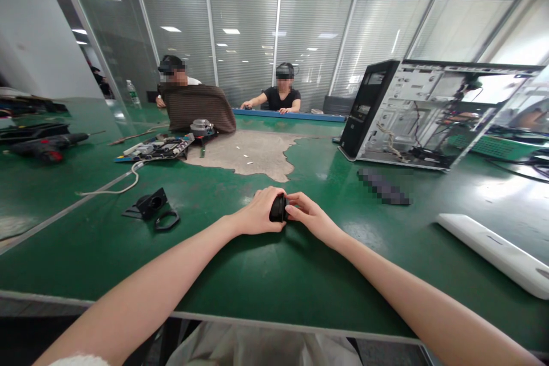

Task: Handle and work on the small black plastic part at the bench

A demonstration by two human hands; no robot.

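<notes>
My left hand (260, 210) wraps around a small round black part (278, 209) just above the green table (257, 280). From the other side, the fingertips of my right hand (312, 216) pinch the edge of the same part. Its exact kind is hard to make out, since fingers cover much of it. To the left lie a black plastic bracket (150, 203) with a round opening and a loose black ring (167, 221).
Further left are a circuit board (156, 147), a white cable (124, 187) and a power drill (47, 146). An open computer case (386, 114) stands at the right, near a white panel (493, 251). Two people (281, 91) sit across the table.
</notes>
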